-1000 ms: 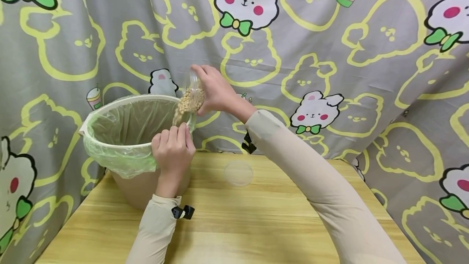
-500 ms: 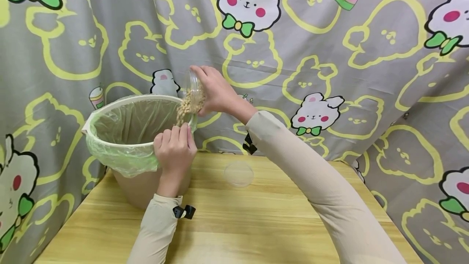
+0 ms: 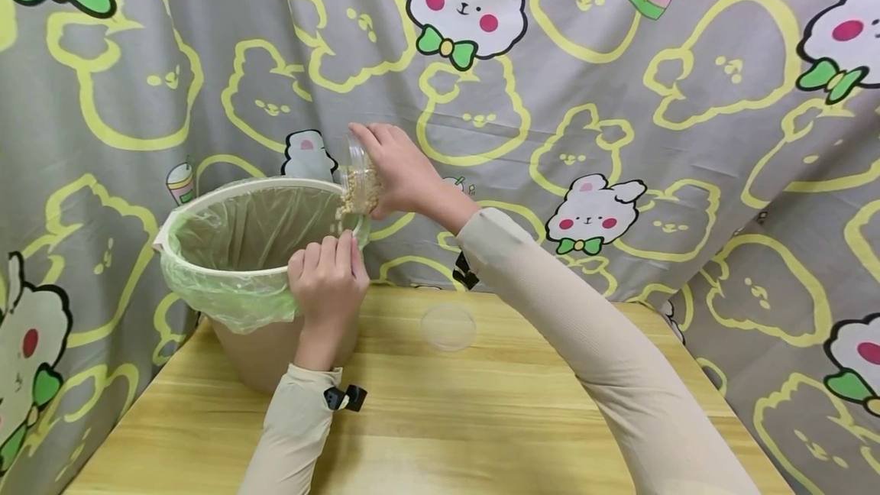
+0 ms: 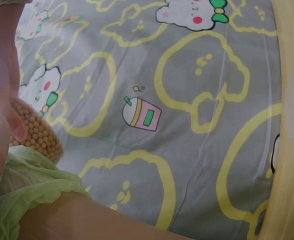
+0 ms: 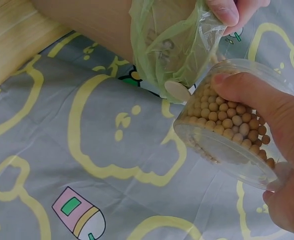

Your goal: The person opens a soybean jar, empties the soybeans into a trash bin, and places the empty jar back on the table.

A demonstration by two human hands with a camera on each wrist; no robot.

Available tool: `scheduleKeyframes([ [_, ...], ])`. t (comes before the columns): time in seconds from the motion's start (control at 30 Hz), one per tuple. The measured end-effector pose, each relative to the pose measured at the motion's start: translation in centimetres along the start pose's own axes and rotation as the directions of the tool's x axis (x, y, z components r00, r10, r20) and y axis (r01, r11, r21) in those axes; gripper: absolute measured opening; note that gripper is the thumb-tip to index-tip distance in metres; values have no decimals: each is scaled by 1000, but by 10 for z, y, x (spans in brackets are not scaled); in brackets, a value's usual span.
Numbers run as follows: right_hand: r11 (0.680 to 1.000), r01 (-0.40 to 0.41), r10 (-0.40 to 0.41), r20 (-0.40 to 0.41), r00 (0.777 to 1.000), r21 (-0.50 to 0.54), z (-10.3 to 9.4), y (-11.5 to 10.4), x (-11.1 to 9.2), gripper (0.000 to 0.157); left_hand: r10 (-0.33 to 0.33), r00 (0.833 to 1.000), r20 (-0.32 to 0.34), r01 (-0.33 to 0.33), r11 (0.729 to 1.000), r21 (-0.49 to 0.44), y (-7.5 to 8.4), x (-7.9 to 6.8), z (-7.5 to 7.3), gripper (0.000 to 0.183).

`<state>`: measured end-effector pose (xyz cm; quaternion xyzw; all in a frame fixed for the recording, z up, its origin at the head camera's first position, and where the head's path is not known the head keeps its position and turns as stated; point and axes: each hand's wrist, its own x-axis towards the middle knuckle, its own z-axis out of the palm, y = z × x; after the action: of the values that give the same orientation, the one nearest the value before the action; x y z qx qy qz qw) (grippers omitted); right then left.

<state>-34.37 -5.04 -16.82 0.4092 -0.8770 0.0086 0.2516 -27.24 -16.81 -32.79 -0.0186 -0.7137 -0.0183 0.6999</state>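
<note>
My right hand [image 3: 406,170] grips a clear plastic jar [image 5: 221,165], tipped on its side with its mouth toward the bin. Round tan soybeans [image 5: 231,117] fill part of the jar, and a few drop from its mouth inside the near right rim. The beige trash bin [image 3: 250,357] stands on the table, lined with a thin green bag [image 3: 234,300] folded over its white rim [image 3: 206,270]. My left hand [image 3: 328,277] holds the rim and bag at the right front, fingers curled over the edge. The bin's bottom inside is hidden.
A clear round lid [image 3: 448,327] lies on the wooden table [image 3: 481,418], right of the bin. Behind the table hangs a grey patterned curtain [image 3: 481,121], close to the bin and the right hand.
The stream of soybeans has thinned to a few, and fewer remain in the jar. The right hand and jar have shifted slightly left; the left hand keeps its hold on the rim.
</note>
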Motion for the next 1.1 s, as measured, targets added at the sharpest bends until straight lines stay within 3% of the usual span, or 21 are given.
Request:
scheduleKeyframes([
  [0.43, 996, 27, -28, -16, 999, -86, 3, 0, 0, 123, 6, 1000, -6, -6, 1000, 4, 1, -1, 1, 15],
  [0.87, 994, 15, -14, 12, 1000, -109, 1, -5, 1, 125, 3, 1000, -2, -3, 1000, 7, 1, 0, 0, 14],
  [1.1, 984, 44, -41, 21, 999, -170, 0, -10, 2, 124, -3, 1000, 1, 3, 1000, -2, 1, 0, 0, 14],
])
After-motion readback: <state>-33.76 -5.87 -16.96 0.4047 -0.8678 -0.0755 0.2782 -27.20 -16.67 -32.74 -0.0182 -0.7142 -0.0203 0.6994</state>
